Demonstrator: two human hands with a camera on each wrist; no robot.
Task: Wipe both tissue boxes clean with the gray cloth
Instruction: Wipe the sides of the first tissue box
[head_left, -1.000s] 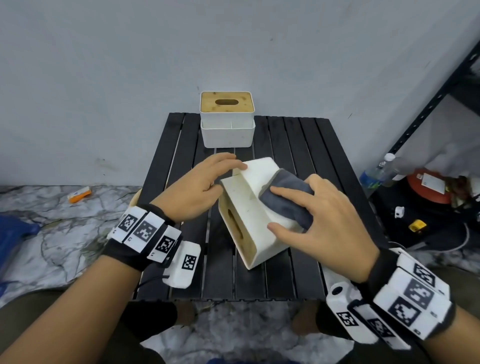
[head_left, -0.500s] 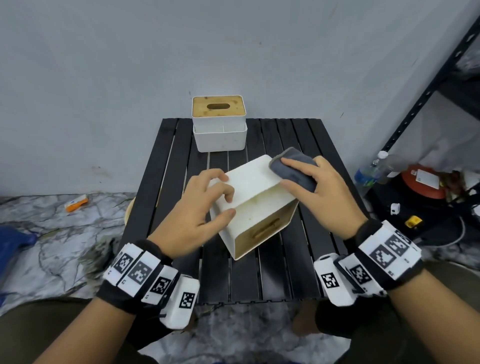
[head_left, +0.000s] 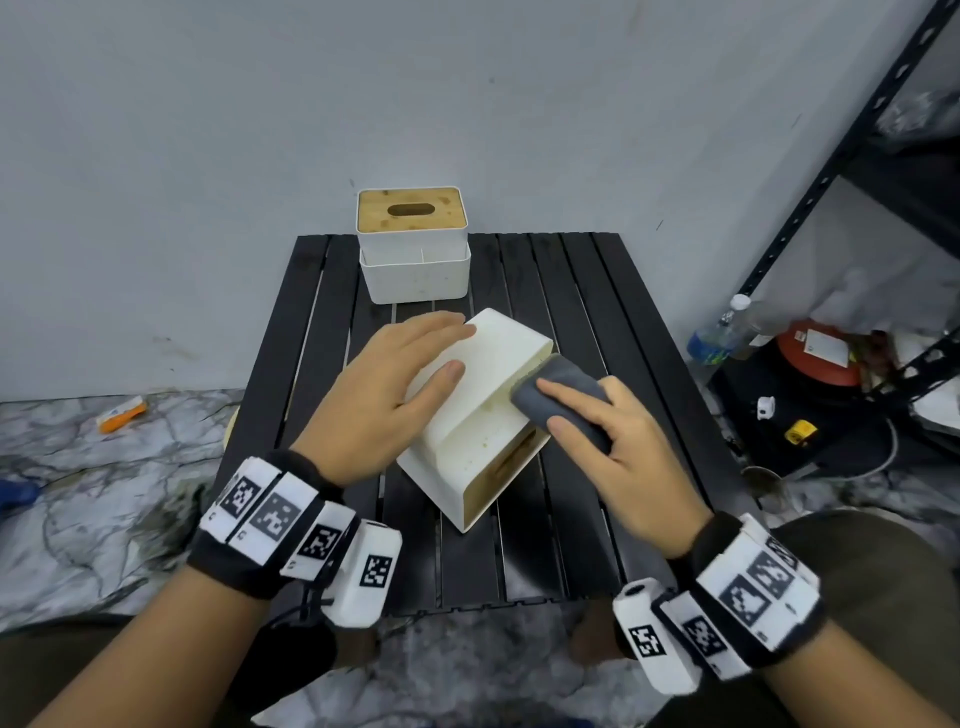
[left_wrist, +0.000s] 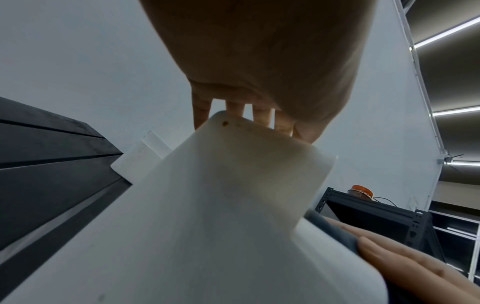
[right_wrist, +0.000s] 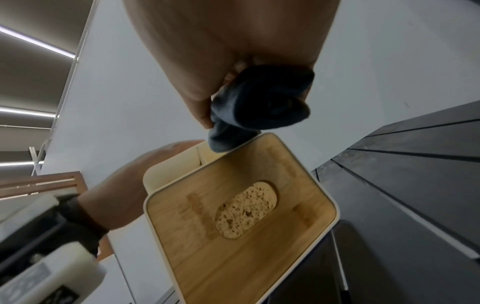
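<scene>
One white tissue box (head_left: 483, 410) lies tipped on its side mid-table, its bamboo lid (right_wrist: 241, 216) facing me and to the right. My left hand (head_left: 410, 358) rests flat on the box's left upper face, fingers straight past its far edge (left_wrist: 233, 107). My right hand (head_left: 613, 436) grips the bunched gray cloth (head_left: 561, 397) between thumb and fingers. It presses the cloth onto the box's right upper side, near the lid's rim (right_wrist: 259, 102). The second tissue box (head_left: 413, 244) stands upright at the table's back edge, away from both hands.
The black slatted table (head_left: 597, 322) stands against a gray wall. A black metal shelf (head_left: 831, 182) rises at the right, with a water bottle (head_left: 722, 332), a red-lidded container (head_left: 821, 358) and small items on the floor beside it. An orange object (head_left: 122, 415) lies on the marble floor at left.
My right hand has drawn the cloth from the box's far right corner back toward me along its side. My left hand's fingers went from curled on the box to lying flat.
</scene>
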